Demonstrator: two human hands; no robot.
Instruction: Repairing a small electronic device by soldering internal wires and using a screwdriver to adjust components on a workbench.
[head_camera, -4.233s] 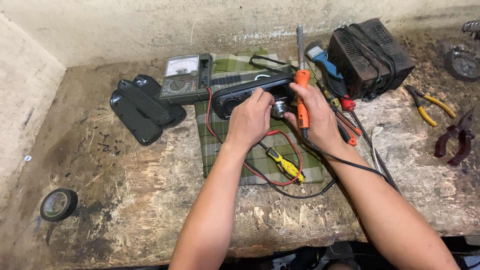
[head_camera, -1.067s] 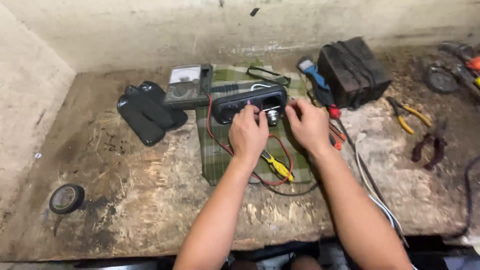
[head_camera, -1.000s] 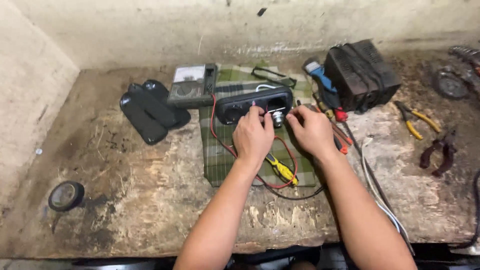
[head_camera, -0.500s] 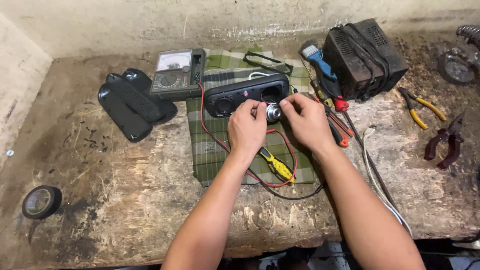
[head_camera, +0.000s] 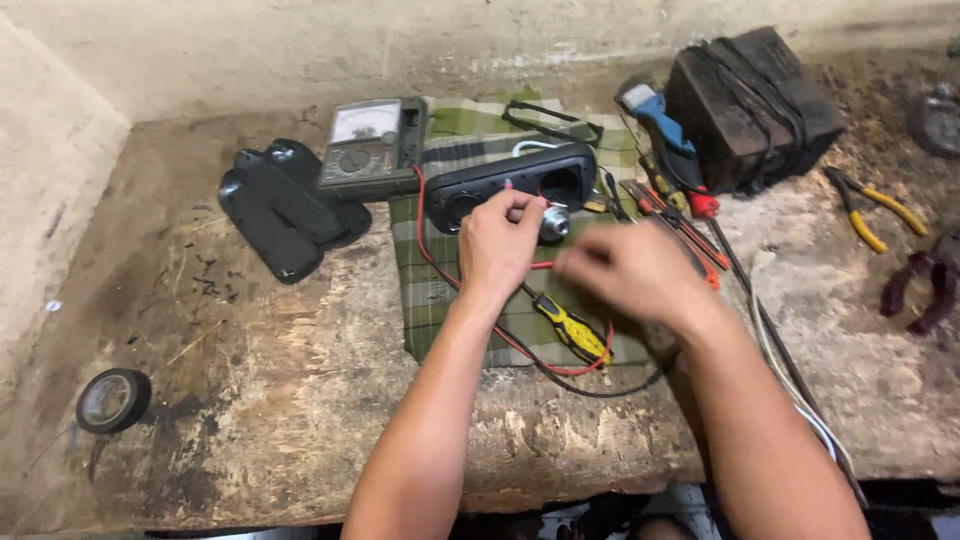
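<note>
We work over a scarred wooden bench (head_camera: 250, 400) set against a bare, stained plaster wall (head_camera: 300, 50).

Our left hand (head_camera: 500, 245) has its fingers pinching a small silver part (head_camera: 553, 225) in front of the long black speaker case (head_camera: 515, 185), which lies on a green checked cloth (head_camera: 450, 290) at the far middle of the bench; our right hand (head_camera: 630, 270) is blurred just right of it, and we cannot tell how its fingers stand. A yellow screwdriver (head_camera: 572, 330) and a red wire (head_camera: 470, 295) lie on the cloth. An analog meter (head_camera: 365, 150) and black covers (head_camera: 285, 210) sit to the left, a tape roll (head_camera: 112, 400) at the near left. A dark battery (head_camera: 755, 105), blue-handled tool (head_camera: 665, 135) and yellow-handled pliers (head_camera: 870, 210) lie to the right.
</note>
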